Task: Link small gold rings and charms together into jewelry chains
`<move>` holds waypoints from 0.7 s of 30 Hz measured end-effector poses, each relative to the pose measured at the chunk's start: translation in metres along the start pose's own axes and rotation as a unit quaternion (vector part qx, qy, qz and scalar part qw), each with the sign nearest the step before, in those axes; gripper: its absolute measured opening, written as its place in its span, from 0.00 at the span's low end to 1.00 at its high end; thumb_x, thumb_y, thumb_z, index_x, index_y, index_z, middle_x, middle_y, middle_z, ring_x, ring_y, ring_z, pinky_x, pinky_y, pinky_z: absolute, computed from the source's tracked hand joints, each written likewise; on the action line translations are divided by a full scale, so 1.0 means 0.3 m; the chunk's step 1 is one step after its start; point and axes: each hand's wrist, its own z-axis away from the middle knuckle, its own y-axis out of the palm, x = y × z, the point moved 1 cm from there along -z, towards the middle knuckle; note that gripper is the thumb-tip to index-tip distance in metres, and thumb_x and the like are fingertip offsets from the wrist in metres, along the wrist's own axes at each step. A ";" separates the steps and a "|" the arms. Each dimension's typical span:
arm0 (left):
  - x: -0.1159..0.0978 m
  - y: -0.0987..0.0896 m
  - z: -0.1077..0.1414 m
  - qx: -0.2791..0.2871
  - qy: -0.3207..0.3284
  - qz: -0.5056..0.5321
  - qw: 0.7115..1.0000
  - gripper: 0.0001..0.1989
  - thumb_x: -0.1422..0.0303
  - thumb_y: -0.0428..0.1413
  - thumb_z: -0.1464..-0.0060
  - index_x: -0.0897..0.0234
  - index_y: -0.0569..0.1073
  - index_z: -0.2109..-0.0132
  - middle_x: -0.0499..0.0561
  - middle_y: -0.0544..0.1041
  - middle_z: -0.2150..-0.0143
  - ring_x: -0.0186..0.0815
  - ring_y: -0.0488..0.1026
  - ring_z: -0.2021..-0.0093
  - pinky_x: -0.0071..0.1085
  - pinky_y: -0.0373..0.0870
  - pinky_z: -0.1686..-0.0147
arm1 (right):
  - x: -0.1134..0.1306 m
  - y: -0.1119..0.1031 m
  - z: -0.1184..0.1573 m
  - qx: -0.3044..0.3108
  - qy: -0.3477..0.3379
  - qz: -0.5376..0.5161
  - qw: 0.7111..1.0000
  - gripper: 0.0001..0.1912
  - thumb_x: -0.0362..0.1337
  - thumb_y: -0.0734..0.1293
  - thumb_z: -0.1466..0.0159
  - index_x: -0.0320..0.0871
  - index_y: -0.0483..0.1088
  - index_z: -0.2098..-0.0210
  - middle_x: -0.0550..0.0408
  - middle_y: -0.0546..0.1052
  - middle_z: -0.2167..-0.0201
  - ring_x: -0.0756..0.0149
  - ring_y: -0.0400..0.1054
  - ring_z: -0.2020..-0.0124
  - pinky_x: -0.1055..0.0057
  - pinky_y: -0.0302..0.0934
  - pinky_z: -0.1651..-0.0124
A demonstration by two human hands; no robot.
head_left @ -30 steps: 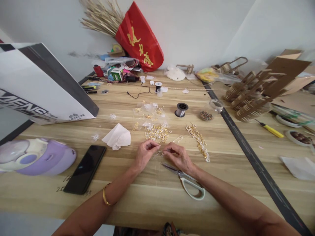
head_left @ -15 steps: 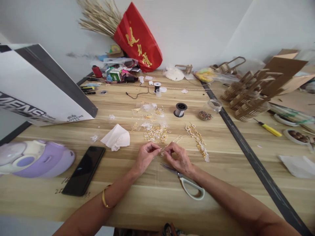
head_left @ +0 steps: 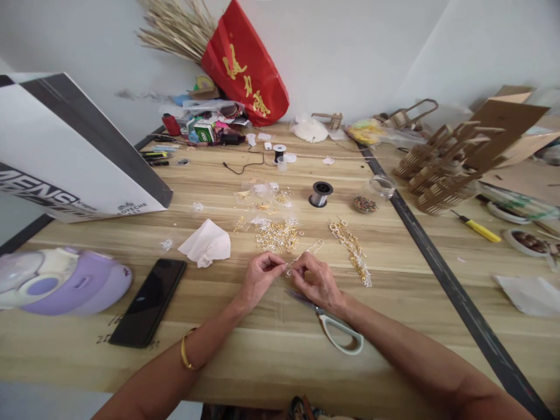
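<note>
My left hand (head_left: 261, 275) and my right hand (head_left: 318, 281) meet low over the table, fingertips pinched close together. Between them runs a thin beaded chain (head_left: 311, 247), its looped end lying on the wood beyond my right fingers. Both pinches seem to be on this chain, though the exact spot is tiny. Just past my fingers is a pile of small gold and silver beads (head_left: 276, 237). Finished-looking gold and silver chains (head_left: 352, 252) lie to the right. Scissors with pale handles (head_left: 342, 335) rest partly under my right hand and wrist.
A black phone (head_left: 149, 303), a purple-and-white device (head_left: 74, 283) and a crumpled tissue (head_left: 205, 244) lie left. Behind the beads stand a wire spool (head_left: 321, 195) and a jar (head_left: 382, 186) with colored beads beside it. A yellow-handled tool (head_left: 480, 230) and small woven baskets (head_left: 441, 175) are right.
Both hands stay in nearly the same place, with only slight shifts of the fingers around the chain. The view has tilted very slightly; the other things lie as before.
</note>
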 end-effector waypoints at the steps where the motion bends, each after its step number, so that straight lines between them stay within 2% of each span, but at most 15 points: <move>1: 0.000 0.000 0.000 0.001 0.000 0.001 1.000 0.07 0.69 0.62 0.60 0.67 0.73 0.74 0.47 0.73 0.76 0.29 0.67 0.74 0.25 0.63 0.73 | 0.001 0.000 -0.001 0.000 -0.001 -0.001 1.000 0.04 0.32 0.61 0.40 0.44 0.63 0.72 0.57 0.67 0.77 0.71 0.61 0.76 0.73 0.57 0.73; 11: -0.003 0.002 0.003 0.011 -0.008 0.010 1.000 0.06 0.70 0.62 0.59 0.67 0.73 0.74 0.46 0.72 0.77 0.29 0.67 0.74 0.25 0.62 0.72 | -0.001 0.003 0.000 -0.001 0.002 0.003 1.000 0.05 0.30 0.61 0.40 0.44 0.62 0.72 0.58 0.66 0.77 0.71 0.61 0.76 0.73 0.56 0.73; 21: 0.002 0.000 0.002 0.009 -0.004 0.007 1.000 0.07 0.69 0.62 0.59 0.68 0.73 0.74 0.46 0.72 0.77 0.28 0.66 0.74 0.24 0.62 0.72 | 0.002 -0.002 0.002 -0.005 -0.032 0.004 0.999 0.05 0.28 0.61 0.41 0.43 0.62 0.72 0.58 0.66 0.77 0.71 0.60 0.76 0.74 0.56 0.72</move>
